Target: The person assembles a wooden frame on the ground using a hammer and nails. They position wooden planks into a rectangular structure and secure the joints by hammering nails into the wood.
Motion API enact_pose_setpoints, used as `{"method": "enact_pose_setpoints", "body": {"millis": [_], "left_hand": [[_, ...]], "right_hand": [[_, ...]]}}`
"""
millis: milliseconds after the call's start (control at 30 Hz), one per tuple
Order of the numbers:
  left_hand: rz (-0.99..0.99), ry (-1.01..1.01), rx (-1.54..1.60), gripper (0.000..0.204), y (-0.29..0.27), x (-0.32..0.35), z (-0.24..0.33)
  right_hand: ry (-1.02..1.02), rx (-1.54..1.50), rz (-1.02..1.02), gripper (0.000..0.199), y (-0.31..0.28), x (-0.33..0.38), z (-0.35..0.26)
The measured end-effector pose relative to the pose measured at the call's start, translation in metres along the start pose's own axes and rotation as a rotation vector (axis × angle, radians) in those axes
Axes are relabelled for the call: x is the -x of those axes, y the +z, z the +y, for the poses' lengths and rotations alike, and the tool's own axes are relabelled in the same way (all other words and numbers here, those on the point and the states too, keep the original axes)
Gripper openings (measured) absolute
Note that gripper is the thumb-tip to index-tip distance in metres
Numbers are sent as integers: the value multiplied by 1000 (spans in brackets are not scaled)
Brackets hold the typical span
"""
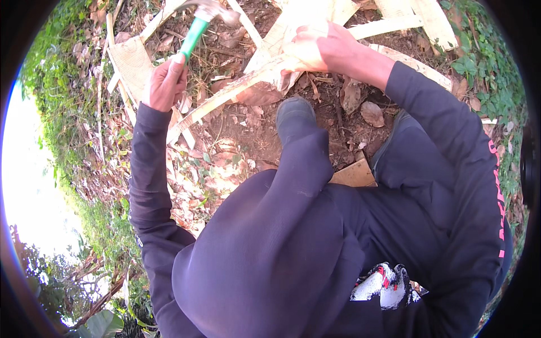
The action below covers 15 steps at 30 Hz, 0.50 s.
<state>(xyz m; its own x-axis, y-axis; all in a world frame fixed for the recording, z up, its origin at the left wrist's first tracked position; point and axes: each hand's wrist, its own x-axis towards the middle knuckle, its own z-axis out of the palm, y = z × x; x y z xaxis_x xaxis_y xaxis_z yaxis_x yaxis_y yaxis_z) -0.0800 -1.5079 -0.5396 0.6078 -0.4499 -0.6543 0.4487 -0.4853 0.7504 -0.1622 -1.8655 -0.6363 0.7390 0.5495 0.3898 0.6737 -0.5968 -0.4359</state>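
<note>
The left hand (pixel 165 84) grips a raised green-handled hammer (pixel 198 28); the right hand (pixel 318 49) clamps the pale wooden slat (pixel 236 90) on the ground. A glancing swing could hit those fingers.

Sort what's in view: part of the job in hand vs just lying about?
In use:
- left hand gripping green-handled hammer
- right hand holding long wooden strip

Lying about:
- dry leaves
- loose boards
- flat wood offcut
- green plants

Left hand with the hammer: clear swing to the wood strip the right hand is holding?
Probably yes. The left hand holds the hammer raised beside the strip; nothing lies between, though the right hand grips it close by.
</note>
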Motion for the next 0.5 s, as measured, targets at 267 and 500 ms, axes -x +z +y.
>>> {"method": "enact_pose_setpoints", "body": {"millis": [267, 500], "left_hand": [[139, 141, -258, 41, 16, 3, 2], [117, 212, -354, 40, 21, 3, -13]], "right_hand": [[-67, 126, -42, 44, -1, -4, -2], [-67, 116, -12, 39, 1, 4, -4]]}}
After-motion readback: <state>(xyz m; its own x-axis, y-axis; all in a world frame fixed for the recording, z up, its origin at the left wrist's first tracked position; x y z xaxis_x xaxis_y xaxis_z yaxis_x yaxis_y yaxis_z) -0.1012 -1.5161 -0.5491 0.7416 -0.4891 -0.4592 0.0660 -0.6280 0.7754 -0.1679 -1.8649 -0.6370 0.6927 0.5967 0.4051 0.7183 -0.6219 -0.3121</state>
